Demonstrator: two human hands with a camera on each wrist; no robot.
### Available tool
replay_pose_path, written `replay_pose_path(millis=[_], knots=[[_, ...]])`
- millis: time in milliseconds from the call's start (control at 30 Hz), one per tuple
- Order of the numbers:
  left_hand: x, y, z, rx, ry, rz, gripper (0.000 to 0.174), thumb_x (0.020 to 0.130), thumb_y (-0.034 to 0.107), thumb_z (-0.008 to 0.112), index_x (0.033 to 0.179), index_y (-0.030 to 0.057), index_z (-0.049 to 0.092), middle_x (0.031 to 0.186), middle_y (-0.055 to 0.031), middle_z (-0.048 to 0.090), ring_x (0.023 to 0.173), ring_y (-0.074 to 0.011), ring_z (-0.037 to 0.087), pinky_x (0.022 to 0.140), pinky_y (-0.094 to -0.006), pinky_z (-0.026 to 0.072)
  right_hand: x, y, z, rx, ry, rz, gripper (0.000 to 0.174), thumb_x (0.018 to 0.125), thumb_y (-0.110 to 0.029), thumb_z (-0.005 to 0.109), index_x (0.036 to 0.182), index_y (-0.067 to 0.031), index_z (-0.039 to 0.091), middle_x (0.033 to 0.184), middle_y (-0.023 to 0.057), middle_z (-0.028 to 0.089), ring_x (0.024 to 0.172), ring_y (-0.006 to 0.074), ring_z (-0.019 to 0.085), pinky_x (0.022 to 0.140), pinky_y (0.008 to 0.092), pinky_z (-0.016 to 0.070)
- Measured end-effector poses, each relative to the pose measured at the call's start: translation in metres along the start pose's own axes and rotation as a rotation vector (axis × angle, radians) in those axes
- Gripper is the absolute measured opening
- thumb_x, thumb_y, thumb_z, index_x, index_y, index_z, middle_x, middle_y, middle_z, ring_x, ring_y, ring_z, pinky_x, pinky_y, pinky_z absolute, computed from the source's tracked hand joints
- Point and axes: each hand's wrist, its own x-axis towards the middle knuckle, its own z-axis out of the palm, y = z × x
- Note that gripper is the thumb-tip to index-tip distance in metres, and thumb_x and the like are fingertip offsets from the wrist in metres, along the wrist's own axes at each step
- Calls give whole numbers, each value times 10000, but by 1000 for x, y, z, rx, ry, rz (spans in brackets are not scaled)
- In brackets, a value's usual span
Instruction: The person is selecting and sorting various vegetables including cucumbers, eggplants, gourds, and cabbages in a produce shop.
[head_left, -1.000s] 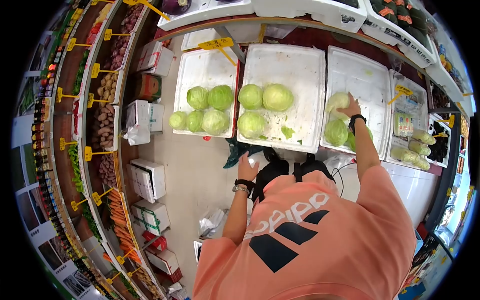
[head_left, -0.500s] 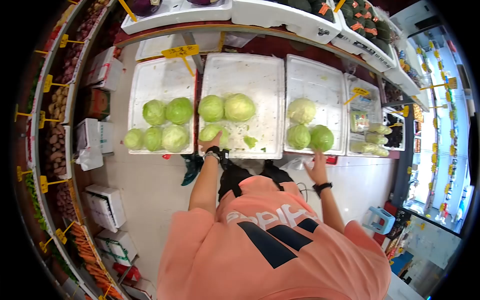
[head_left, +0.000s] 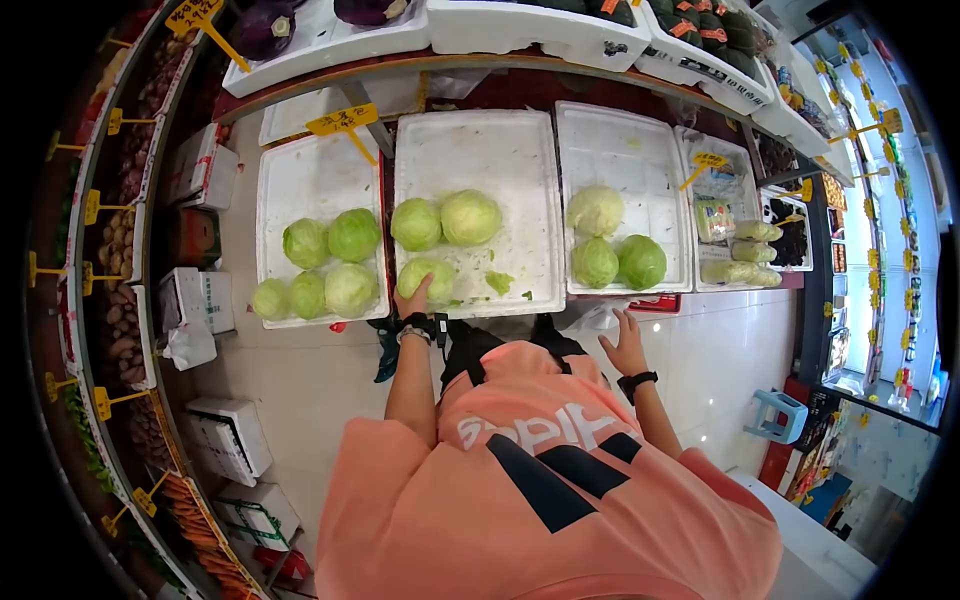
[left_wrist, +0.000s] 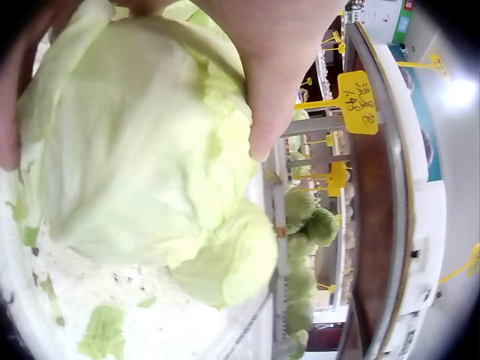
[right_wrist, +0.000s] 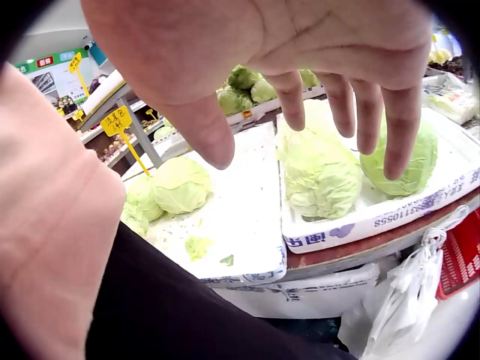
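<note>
My left hand [head_left: 412, 298] grips a pale green cabbage [head_left: 430, 274] at the front left of the middle white foam tray [head_left: 480, 150]. In the left wrist view the thumb and fingers lie on opposite sides of this cabbage [left_wrist: 135, 142]. Two more cabbages sit just behind it, and torn leaf scraps [head_left: 498, 283] lie to its right. My right hand [head_left: 624, 345] hangs in front of the right tray [head_left: 610, 140], holding nothing, its fingers spread in the right wrist view. Behind those fingers, that tray bears three cabbages, among them a round green one [head_left: 641, 262].
Another foam tray [head_left: 285, 170] on the left holds several cabbages. Wrapped vegetables [head_left: 740, 272] lie at the right. A shelf edge [head_left: 500, 62] with more produce runs above the trays, and a yellow price sign [head_left: 342, 118] juts out. A blue stool [head_left: 778, 416] stands on the floor.
My right hand has left the cabbage at the back of the right tray and drawn back toward me. The left hand has come up from below the trays onto the front cabbage.
</note>
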Motion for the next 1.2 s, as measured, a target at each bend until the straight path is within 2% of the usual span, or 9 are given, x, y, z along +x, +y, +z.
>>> replay_pose_path(millis=[267, 400, 533, 667, 800, 900, 1000, 1133, 1200], knots=[[-61, 36, -15, -298, -795, -358, 739, 919, 559, 576, 1472, 129, 341, 1429, -160, 471, 1240, -334, 534, 851, -521, 556, 72, -82, -17, 126, -230, -237, 750, 812, -225, 742, 1443, -69, 368, 1401, 232, 427, 1280, 427, 423, 1083, 470, 364], [-113, 45, 16, -537, -1010, -223, 794, 922, 636, 497, 1497, 118, 318, 1478, -148, 431, 1335, -348, 445, 1044, -520, 437, 118, -122, -20, 555, -488, -256, 685, 883, -245, 674, 1469, -97, 351, 1432, 187, 430, 1281, 352, 456, 1077, 448, 376], [-145, 48, 45, -374, -965, 6, 751, 959, 632, 400, 1473, 84, 377, 1473, -146, 445, 1341, -308, 446, 1063, -468, 441, 163, -150, -34, 1057, -655, -47, 569, 994, -435, 492, 1466, -134, 387, 1408, 139, 479, 1254, 267, 490, 1072, 408, 385], [-154, 24, 89, -652, -1077, -271, 691, 984, 598, 382, 1432, 75, 442, 1417, -132, 516, 1265, -288, 520, 1048, -446, 447, 165, -164, -47, 1341, -874, -18, 636, 1007, -595, 344, 1435, -135, 445, 1369, 98, 524, 1241, 232, 509, 1075, 372, 383], [-180, 42, 116, -425, -1060, -331, 696, 985, 612, 363, 1424, 80, 455, 1415, -116, 520, 1254, -269, 529, 1033, -425, 461, 147, -134, -47, 1538, -980, 419, 611, 1014, -541, 397, 1360, -54, 523, 1267, 95, 620, 1149, 201, 601, 985, 356, 489], [-202, 37, 137, -186, -953, -155, 715, 984, 629, 338, 1438, 85, 433, 1424, -110, 511, 1248, -259, 537, 1021, -419, 471, 129, -100, -46, 1830, -1010, 367, 597, 1015, -529, 405, 1320, -38, 553, 1242, 113, 645, 1100, 216, 637, 942, 369, 525], [-207, 11, 156, -134, -1024, -263, 737, 982, 647, 312, 1457, 92, 403, 1441, -109, 490, 1271, -263, 518, 1020, -416, 471, 114, -63, -43, 2000, -923, 431, 608, 1012, -538, 403, 1312, -30, 553, 1283, 127, 624, 1142, 230, 621, 974, 384, 508], [-224, 24, 181, -26, -1225, -469, 788, 948, 710, 287, 1427, 100, 427, 1233, -153, 631, 930, -299, 695, 752, -387, 600, 110, -17, -44, 2146, -823, 409, 642, 997, -567, 412, 1361, -49, 518, 1319, 145, 600, 1178, 251, 602, 1016, 401, 482], [-246, 31, 204, 134, -995, -360, 797, 939, 721, 292, 1415, 96, 425, 1146, -171, 661, 798, -314, 710, 653, -361, 608, 111, -3, -62, 2197, -774, 376, 662, 988, -581, 417, 1391, -60, 487, 1362, 147, 565, 1219, 264, 573, 1041, 417, 460]])
